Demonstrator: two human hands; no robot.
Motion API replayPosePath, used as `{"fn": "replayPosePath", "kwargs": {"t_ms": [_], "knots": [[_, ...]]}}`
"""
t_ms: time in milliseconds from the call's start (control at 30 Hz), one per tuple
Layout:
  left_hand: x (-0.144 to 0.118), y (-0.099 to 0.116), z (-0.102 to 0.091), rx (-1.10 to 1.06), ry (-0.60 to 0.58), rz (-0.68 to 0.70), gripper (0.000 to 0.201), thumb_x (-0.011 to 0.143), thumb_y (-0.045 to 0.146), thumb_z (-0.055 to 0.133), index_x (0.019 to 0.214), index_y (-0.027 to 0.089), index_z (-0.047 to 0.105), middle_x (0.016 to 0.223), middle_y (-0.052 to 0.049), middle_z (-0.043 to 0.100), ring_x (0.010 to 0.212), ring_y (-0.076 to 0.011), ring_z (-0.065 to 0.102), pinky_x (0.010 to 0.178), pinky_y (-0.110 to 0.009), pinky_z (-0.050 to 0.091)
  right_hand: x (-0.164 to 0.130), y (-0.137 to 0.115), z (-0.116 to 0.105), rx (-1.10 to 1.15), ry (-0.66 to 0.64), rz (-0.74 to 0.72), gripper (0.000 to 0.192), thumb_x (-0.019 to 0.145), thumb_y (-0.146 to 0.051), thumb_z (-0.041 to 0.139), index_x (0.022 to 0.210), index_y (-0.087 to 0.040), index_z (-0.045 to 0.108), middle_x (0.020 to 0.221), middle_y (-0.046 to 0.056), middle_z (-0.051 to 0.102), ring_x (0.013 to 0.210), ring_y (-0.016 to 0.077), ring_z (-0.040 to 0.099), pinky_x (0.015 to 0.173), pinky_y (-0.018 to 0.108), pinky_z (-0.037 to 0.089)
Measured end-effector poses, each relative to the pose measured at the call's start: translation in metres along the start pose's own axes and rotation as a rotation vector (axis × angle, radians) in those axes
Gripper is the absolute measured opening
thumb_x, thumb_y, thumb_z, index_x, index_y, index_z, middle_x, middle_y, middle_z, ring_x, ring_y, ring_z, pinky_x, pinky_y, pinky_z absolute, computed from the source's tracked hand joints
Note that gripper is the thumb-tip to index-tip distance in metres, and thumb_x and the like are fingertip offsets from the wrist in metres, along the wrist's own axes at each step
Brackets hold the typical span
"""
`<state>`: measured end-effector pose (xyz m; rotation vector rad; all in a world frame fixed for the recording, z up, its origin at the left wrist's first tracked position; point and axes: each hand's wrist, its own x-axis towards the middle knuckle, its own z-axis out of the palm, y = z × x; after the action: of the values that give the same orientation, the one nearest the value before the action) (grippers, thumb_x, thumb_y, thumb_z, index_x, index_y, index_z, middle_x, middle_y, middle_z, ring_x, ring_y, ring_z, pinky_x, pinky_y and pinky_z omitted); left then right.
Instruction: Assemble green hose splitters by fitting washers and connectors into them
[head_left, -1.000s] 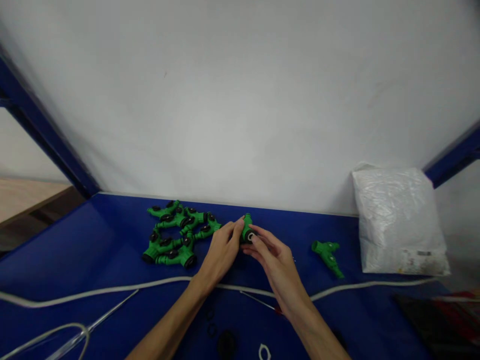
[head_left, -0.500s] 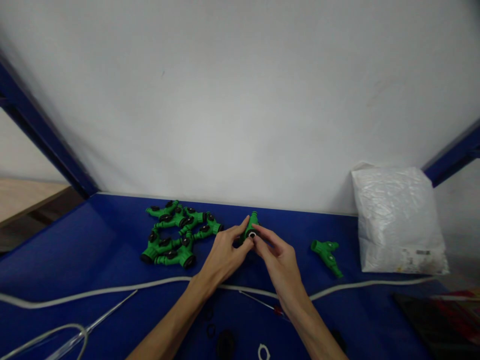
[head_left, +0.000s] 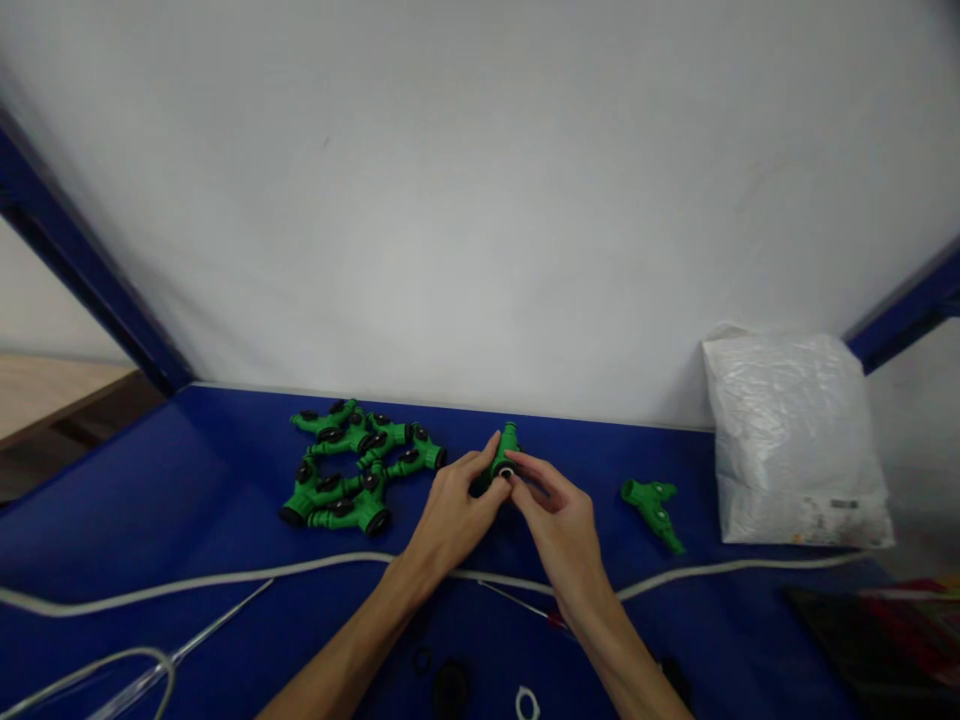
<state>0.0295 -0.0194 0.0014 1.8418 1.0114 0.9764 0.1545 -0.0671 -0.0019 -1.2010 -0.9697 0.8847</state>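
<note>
My left hand (head_left: 452,511) grips a green plastic hose connector (head_left: 505,452) above the blue table (head_left: 187,500). My right hand (head_left: 559,520) pinches at the connector's near end, where a small black-and-white ring shows between the fingertips. A pile of several finished green connectors with black caps (head_left: 352,465) lies just left of my hands. One lone green connector (head_left: 654,508) without black caps lies to the right.
A white plastic bag (head_left: 795,440) leans against the wall at the right. A white cable (head_left: 225,578) crosses the table in front of me. Small black rings (head_left: 422,660), a white ring (head_left: 526,703), a thin metal tool (head_left: 517,603) and clear tubing (head_left: 112,670) lie near the front edge.
The connector has been turned more upright between my hands, and my right fingertips have closed in on its near end. My hands shifted slightly right.
</note>
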Motion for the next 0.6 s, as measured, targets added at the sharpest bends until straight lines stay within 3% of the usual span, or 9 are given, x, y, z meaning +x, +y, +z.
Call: {"fn": "replayPosePath", "kwargs": {"t_ms": [367, 600], "knots": [[0.0003, -0.0028, 0.0016, -0.033, 0.026, 0.015, 0.058, 0.085, 0.018, 0.053, 0.143, 0.02, 0.051, 0.128, -0.005, 0.069, 0.115, -0.0197, 0.065, 0.102, -0.029, 0.045, -0.0031, -0.0017, 0.0029, -0.01, 0.021, 0.009, 0.035, 0.076, -0.035, 0.075, 0.107, -0.018, 0.074, 0.109, 0.009, 0.076, 0.091, 0.0234, 0.074, 0.076, 0.029, 0.059], [0.0009, 0.0023, -0.0033, -0.051, 0.03, 0.001, 0.057, 0.086, 0.02, 0.051, 0.143, 0.02, 0.051, 0.129, -0.005, 0.068, 0.116, -0.0211, 0.064, 0.104, -0.032, 0.045, -0.0047, -0.0067, 0.0038, 0.043, -0.01, 0.054, 0.041, 0.075, -0.04, 0.077, 0.111, -0.02, 0.075, 0.111, 0.008, 0.076, 0.103, 0.0287, 0.071, 0.085, 0.036, 0.06]]}}
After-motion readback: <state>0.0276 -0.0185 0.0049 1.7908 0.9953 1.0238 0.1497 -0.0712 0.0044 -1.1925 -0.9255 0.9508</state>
